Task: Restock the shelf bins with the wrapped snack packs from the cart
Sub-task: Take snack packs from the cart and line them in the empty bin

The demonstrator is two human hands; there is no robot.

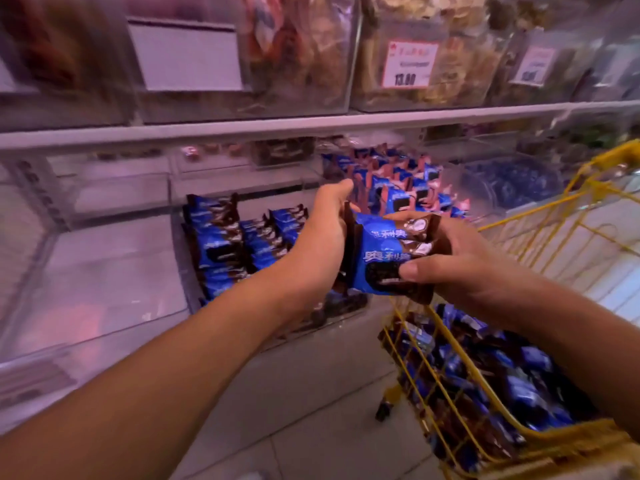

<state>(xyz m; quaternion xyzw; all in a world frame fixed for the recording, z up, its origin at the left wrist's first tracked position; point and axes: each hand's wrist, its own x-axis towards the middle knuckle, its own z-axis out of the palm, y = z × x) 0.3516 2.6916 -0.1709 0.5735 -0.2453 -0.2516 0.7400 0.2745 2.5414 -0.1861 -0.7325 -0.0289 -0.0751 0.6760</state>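
**Hands squaring a stack of packs before the bin**

Your left hand cups the left edge of a small stack of snack packs, fingers curled round the far side, thumb up near the top. Your right hand pinches the same stack from the right, thumb pressed on the front pack's lower corner, fingers wrapped behind. How many packs sit in the stack, cannot tell — at least two or three edges show.

Stack hangs in the air between the cart and the shelf, just in front of the clear bin that already holds upright rows of the same blue packs. More packs lie loose in the cart below your right forearm. Another bin behind the hands holds blue-and-pink packs, so don't mix them in there.

Likely step: align, then drop into the front bin. To do it well:
- Tap edges flush while both hands hold; slick wrappers probably slide against each other.
- Keep the printed faces turned the same way as the rows already in.
- Go in over the bin's front wall, set the stack on edge against the existing row, near the open space to the right.
- Let go with the right first, and use the left to steady the row so it doesn't topple.

Image is blurred at the edges; price tag above is for another product.
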